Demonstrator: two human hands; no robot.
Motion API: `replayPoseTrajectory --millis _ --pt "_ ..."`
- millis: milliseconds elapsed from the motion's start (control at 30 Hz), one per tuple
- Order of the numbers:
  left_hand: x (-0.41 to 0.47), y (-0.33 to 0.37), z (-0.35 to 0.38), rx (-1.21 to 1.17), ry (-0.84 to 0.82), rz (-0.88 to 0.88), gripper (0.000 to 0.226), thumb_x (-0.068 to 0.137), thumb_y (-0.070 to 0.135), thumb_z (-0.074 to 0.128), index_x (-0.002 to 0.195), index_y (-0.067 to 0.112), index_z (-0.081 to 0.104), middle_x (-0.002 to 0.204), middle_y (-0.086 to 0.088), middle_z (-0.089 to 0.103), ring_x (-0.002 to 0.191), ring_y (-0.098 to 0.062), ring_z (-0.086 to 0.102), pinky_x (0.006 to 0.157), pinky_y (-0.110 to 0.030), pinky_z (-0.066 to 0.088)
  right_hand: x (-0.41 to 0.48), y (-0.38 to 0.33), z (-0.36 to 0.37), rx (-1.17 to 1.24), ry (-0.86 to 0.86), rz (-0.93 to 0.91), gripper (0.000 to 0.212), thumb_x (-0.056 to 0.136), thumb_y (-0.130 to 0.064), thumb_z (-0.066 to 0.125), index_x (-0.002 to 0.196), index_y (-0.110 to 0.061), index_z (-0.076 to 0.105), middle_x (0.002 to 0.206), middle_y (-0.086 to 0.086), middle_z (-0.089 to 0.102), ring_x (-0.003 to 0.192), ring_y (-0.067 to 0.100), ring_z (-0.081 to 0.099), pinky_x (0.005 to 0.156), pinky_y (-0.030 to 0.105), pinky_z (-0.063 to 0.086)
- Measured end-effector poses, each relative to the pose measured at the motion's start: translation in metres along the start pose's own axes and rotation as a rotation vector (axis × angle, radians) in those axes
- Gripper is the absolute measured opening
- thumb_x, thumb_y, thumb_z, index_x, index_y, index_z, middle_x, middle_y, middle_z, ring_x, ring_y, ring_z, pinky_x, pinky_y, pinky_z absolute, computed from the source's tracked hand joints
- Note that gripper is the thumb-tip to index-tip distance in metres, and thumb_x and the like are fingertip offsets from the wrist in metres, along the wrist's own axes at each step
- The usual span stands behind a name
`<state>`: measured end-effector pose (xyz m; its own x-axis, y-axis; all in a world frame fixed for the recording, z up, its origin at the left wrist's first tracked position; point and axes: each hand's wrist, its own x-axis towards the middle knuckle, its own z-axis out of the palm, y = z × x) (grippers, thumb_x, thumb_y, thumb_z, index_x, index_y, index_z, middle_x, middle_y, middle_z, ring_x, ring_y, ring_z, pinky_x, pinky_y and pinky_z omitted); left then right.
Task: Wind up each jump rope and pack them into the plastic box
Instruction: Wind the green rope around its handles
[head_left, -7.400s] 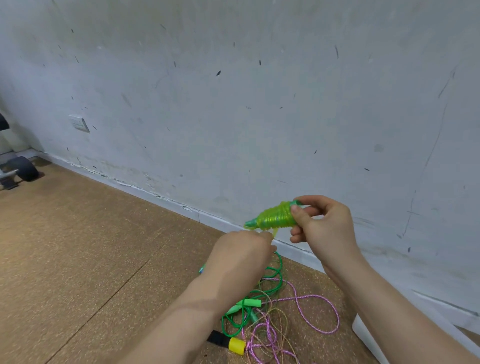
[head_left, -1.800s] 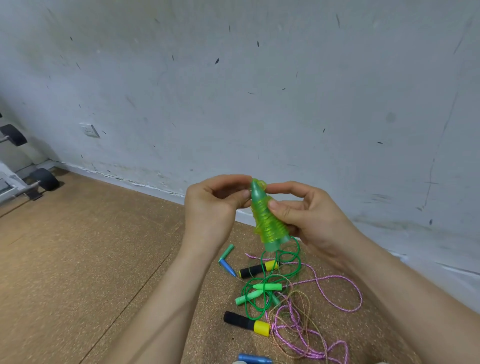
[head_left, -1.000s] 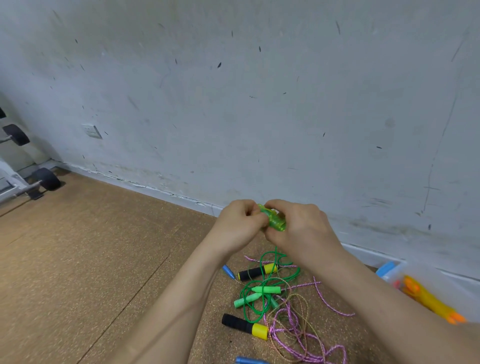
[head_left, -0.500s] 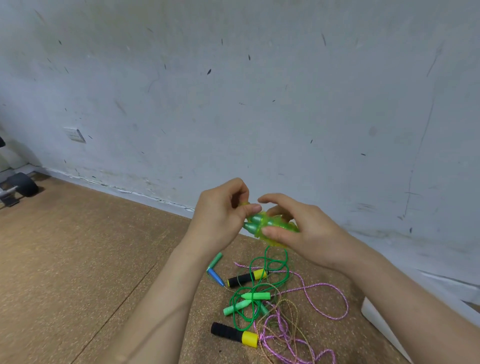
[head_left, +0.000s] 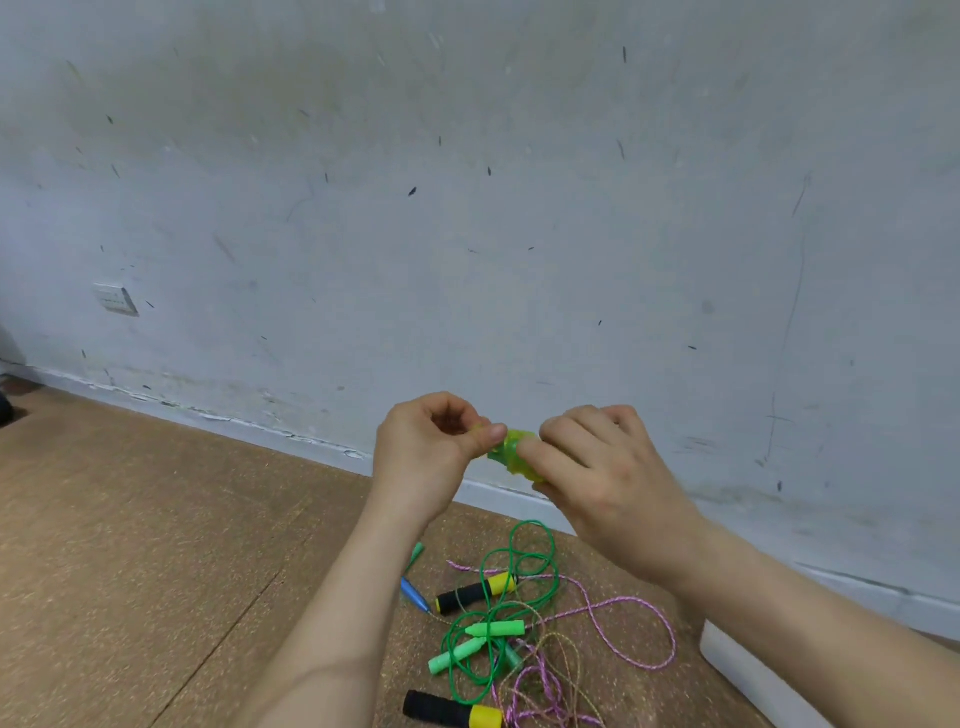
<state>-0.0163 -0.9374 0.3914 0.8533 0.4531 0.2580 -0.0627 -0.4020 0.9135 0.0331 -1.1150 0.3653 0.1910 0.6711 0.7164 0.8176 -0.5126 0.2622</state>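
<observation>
Green wound rope (head_left: 511, 457): a translucent lime bundle, held up in front of the wall (head_left: 467, 208) between your two hands, above the floor pile.
Left hand (head_left: 431, 457): your grip pinches the bundle's left end, thumb against curled fingers.
Right hand (head_left: 597, 467): your grip is closed round the bundle's right part, fingers curled over it.
Floor pile: a loose green rope (head_left: 511, 551), a pink rope (head_left: 623, 603), two black-and-yellow handles (head_left: 475, 592) and a blue handle (head_left: 414, 594) lie tangled on the cork floor (head_left: 156, 519) below your hands.
Plastic box (head_left: 737, 660): a white corner at lower right, near the pile; its inside is out of your view.
</observation>
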Motion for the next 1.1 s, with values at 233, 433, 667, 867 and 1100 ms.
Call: replayPoseTrajectory --millis 233,433,667,867,1100 --pt "-0.016 0.023 0.015 -0.462 -0.231 -0.214 0.024 0.092 0.027 0.062 0.084 0.006 0.054 0.073 -0.011 0.067 0.058 -0.018 0.064 0.060 -0.026 0.055 0.005 0.000 -0.032 -0.144 0.165 -0.144 0.016 0.097 -0.008 0.044 0.100 -0.016 0.058 0.099 0.000 0.065 0.095 0.021 0.054 0.071 0.035 0.042" --pt "-0.032 0.034 0.029 -0.602 -0.170 -0.193 0.029 0.077 0.014 0.077 0.076 0.007 0.049 0.062 -0.012 0.059 0.051 -0.016 0.060 0.053 -0.024 0.052 -0.009 0.007 -0.064 -0.213 -0.130 -0.209 0.029 0.083 -0.017 0.063 0.111 -0.024 0.059 0.121 -0.003 0.058 0.113 0.018 0.054 0.084 0.036 0.042" --pt "-0.050 0.053 0.053 -0.589 -0.166 0.066 0.028 0.078 0.002 0.073 0.074 0.011 0.046 0.067 -0.012 0.067 0.066 -0.019 0.066 0.073 -0.035 0.057 -0.024 0.023 -0.114 1.005 -0.400 0.967 0.041 0.089 -0.035 0.062 0.128 -0.025 0.054 0.115 0.001 0.067 0.095 0.016 0.067 0.085 0.031 0.051" --pt "-0.058 0.063 0.114 -0.543 -0.288 0.042 0.032 0.081 -0.004 0.067 0.089 0.012 0.041 0.075 -0.004 0.073 0.066 -0.010 0.069 0.064 -0.020 0.051 -0.056 0.075 -0.114 0.864 -0.495 0.836 0.027 0.080 -0.026 0.076 0.104 -0.017 0.067 0.090 0.005 0.073 0.083 0.022 0.069 0.082 0.036 0.055" --pt "-0.033 0.033 0.230 0.177 -0.481 0.201 0.020 0.078 0.023 0.075 0.094 0.027 0.065 0.083 0.013 0.069 0.076 0.001 0.064 0.070 -0.019 0.048 -0.142 0.164 -0.085 0.046 -0.726 0.627 0.033 0.081 -0.046 0.064 0.106 -0.026 0.056 0.098 -0.003 0.061 0.093 0.020 0.059 0.075 0.035 0.047"
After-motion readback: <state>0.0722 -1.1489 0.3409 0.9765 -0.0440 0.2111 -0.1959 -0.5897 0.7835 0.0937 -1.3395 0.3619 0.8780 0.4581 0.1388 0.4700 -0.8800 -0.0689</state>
